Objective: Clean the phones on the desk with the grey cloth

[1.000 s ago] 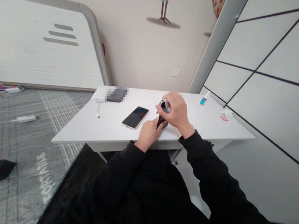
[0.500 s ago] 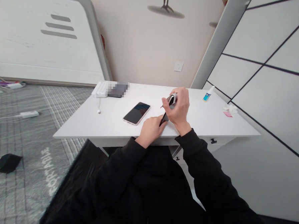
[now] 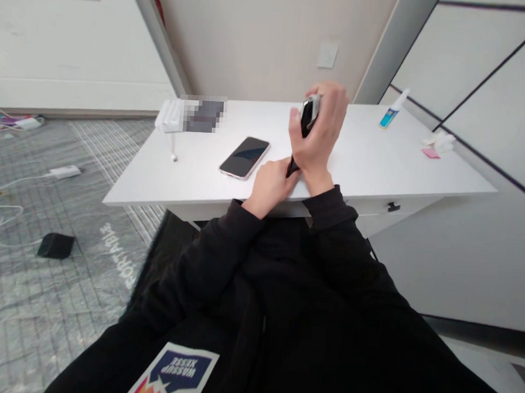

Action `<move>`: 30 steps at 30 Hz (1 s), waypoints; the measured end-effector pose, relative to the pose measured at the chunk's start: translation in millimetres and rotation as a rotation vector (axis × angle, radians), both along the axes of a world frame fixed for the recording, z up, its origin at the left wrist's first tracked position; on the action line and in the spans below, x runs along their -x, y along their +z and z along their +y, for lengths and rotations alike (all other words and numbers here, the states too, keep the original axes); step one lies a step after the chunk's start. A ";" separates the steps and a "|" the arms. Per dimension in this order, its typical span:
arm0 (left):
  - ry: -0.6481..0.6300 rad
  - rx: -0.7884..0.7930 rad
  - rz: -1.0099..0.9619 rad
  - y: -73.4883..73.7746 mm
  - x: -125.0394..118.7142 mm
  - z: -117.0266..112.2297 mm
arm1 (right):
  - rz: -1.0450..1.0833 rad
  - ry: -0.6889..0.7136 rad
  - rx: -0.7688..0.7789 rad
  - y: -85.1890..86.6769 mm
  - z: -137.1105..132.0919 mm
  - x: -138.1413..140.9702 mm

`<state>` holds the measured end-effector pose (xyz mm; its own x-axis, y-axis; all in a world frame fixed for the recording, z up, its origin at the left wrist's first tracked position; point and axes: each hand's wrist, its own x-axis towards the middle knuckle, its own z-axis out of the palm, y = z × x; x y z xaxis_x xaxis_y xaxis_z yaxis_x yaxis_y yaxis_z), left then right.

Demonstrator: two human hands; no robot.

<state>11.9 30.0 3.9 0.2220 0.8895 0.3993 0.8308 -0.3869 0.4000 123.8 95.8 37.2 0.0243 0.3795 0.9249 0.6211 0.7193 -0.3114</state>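
Observation:
My left hand [image 3: 272, 185] is closed on the lower end of a dark, thin, phone-like object [image 3: 309, 114], low over the front of the white table. Higher up, my right hand [image 3: 323, 129] is wrapped round the object's upper part, thumb on the near side. Something pale grey, perhaps a cloth, shows between its fingers [image 3: 317, 99]. Much of the held object is hidden by my hands, so its exact kind is unclear. Left of my hands a smartphone [image 3: 246, 157] lies flat, dark screen up.
On the white table [image 3: 157, 185] are a white block with a short cable [image 3: 172, 115], a blurred dark item [image 3: 204, 116], a blue-labelled bottle [image 3: 392, 112], crumpled tissue [image 3: 444, 141] and a pink slip [image 3: 431, 154]. Cables and a black box [image 3: 56, 245] lie on the rug.
My view has tilted downward, so the table sits higher in the picture. Both hands keep their hold, and the right hand now sits farther up and away from the left.

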 end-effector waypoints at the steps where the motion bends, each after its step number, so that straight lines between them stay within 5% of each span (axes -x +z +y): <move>1: -0.004 -0.011 -0.013 -0.7 -0.3 0.5 | 0.027 -0.027 0.007 0.8 -0.2 -0.2; 12: -0.015 -0.009 -0.094 -2.9 -1.8 1.4 | 0.012 0.004 -0.066 11.7 -16.6 5.6; 21: -0.016 -0.014 -0.107 -3.9 -2.1 2.8 | -0.042 0.007 0.139 12.9 -21.2 2.3; 30: -0.008 -0.003 -0.077 -2.4 -1.6 2.1 | -0.033 -0.135 0.122 14.7 -25.1 2.3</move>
<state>13.4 32.1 1.4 0.1980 0.8866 0.4181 0.7946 -0.3949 0.4611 121.5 70.7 51.9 0.0525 0.4843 0.8733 0.7207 0.5870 -0.3688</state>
